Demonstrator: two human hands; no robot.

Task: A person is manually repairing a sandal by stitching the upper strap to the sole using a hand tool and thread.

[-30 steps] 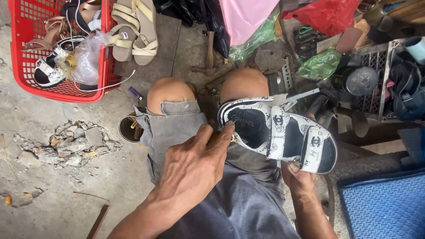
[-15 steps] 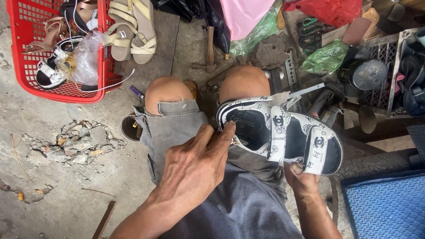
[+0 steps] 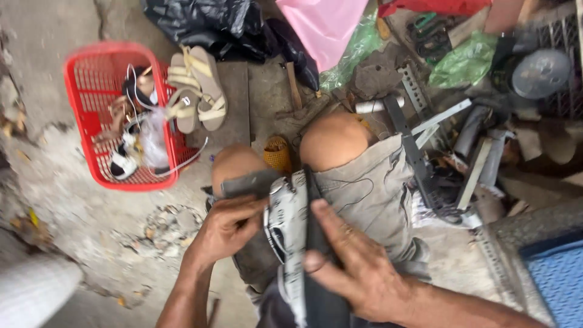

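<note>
Sandal now turned on edge; right hand moved on top.

My right hand covers the dark sole of the sandal, whose heel end runs off the bottom edge. The straps are motion-blurred. My left hand's fingertips hide behind its side.

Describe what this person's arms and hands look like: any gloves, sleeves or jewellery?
Both hands are bare: no gloves on the left hand or the right hand. The forearms are uncovered too, with no sleeves reaching into view. A thin ring seems to sit on one right finger, though blur makes that uncertain. No watch or bracelet shows.
</note>
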